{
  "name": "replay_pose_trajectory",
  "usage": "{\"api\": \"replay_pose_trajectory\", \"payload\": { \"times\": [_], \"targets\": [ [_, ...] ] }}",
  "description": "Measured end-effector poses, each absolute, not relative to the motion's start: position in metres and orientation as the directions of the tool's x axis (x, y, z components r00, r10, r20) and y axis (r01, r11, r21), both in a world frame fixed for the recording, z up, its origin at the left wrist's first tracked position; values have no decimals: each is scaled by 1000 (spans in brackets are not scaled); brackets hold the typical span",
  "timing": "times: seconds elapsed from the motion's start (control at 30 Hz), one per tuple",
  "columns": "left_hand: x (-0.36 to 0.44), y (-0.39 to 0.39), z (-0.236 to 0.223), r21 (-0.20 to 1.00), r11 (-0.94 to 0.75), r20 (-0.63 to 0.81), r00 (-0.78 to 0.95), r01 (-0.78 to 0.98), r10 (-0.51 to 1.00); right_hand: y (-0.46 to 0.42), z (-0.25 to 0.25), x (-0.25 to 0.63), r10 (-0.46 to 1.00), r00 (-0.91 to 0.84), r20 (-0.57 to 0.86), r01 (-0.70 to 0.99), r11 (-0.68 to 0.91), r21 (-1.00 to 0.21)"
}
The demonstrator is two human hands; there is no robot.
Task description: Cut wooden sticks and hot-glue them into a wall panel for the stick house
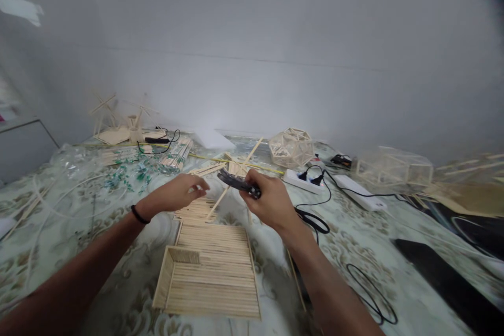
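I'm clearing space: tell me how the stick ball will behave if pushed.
The stick ball is probably light, being a see-through frame. Thinly built, it may snap if squeezed. Flat facets suggest tipping rather than smooth rolling.

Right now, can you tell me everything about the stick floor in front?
The floor is made of thin, pale sticks, wood by the look, laid side by side. It lies flat on the patterned cloth. Low walls stand at its left, meeting in a corner. A loose stick seems to reach its far edge.
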State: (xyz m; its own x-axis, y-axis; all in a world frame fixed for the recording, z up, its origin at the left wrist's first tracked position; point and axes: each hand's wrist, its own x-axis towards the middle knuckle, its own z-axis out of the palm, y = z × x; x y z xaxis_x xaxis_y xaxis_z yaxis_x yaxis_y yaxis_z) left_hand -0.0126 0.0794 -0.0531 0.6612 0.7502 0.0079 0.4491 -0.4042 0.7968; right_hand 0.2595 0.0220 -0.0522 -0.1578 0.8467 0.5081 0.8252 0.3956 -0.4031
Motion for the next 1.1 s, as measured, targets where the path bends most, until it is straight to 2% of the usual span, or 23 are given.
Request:
{"api": "replay_pose_trajectory", "payload": {
  "times": [0.17,0.33,0.5,0.73,0.97,1.1],
  "targets": [
    [-10,64,-37,949,-314,198,729,25,655,17,-53,249,847,-226,482,807,439,-394],
    [-4,50,-33,975,-134,222,782,-177,583,12,-54,239,839,-296,457,779,489,-393],
    [0,44,-28,971,-29,210,791,-237,575,8,-53,234,832,-331,445,734,523,-432],
    [1,43,-30,962,12,217,789,-273,575,7,-53,232,836,-277,473,651,526,-548],
    [-2,52,-32,960,-53,245,740,-274,626,8,-43,239,858,-105,503,474,487,-733],
    [0,50,-31,974,-96,218,741,-204,635,8,-36,237,905,37,424,285,397,-872]
  ]
}}
